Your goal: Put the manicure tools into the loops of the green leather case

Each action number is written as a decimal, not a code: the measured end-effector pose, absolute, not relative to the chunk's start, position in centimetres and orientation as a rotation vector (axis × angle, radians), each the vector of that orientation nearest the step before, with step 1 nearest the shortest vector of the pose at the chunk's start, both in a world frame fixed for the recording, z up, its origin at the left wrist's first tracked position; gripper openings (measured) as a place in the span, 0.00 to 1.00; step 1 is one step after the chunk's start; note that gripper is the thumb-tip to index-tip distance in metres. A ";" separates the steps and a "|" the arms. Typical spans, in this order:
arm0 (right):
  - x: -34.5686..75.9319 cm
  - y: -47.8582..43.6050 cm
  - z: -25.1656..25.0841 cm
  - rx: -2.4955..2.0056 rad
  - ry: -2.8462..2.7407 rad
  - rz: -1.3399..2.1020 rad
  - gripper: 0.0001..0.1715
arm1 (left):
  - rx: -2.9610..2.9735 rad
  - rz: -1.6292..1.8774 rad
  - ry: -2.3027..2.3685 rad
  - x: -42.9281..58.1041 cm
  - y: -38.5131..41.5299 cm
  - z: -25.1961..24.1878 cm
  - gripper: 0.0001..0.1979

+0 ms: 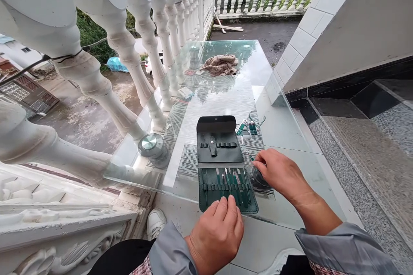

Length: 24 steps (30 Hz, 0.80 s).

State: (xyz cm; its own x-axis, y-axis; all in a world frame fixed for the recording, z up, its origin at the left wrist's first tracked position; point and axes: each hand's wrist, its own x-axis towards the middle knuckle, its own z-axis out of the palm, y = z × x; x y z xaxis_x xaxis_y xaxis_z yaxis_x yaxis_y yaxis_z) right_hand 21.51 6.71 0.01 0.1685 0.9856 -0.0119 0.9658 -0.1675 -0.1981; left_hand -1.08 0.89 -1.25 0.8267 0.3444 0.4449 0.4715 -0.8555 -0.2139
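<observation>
Case [232, 155] of dark green, leather-like material lies unfolded near the front edge of a clear glass table [284, 126], its rounded flap standing up at the far end. A short strap with 1 round metal stud crosses the upper panel. Slim metal tools [226, 178] with green handles stand side by side in narrow loops on the lower panel; some overlap, so their exact shapes are hard to make out.

The left hand [219, 234] is loosely curled, fingers together, its fingertips over the case's near edge; its palm is hidden, and I cannot tell whether it grips anything. The right hand [280, 174] pinches a slender tool [250, 156] between thumb and forefinger beside the case, most of the handle covered by the fingers.

Green-and-silver pieces [251, 127] lie just beyond, too small to read clearly. Farther back sits a crumpled brown cloth [221, 65]. White, bulging balusters [127, 51] line the left side; speckled stone steps [371, 146] are cut off at right.
</observation>
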 end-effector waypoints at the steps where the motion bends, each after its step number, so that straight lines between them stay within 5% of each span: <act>1: 21.5 6.8 0.0 -2.296 -1.938 0.201 0.10 | -2.694 -0.568 -0.616 -1.1 0.9 -1.2 0.15; 24: 21.8 7.1 0.4 -2.386 -1.860 0.305 0.10 | -2.702 -0.596 -0.621 -1.0 0.9 -1.1 0.15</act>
State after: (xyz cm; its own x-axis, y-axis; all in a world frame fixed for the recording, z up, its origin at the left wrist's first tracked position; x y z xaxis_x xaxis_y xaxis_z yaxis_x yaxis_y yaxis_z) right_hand 21.76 7.11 0.41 0.2334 0.9677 -0.0951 0.9475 -0.2484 -0.2015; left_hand -1.01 0.91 -1.12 0.8202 0.3441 0.4570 0.4707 -0.8600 -0.1972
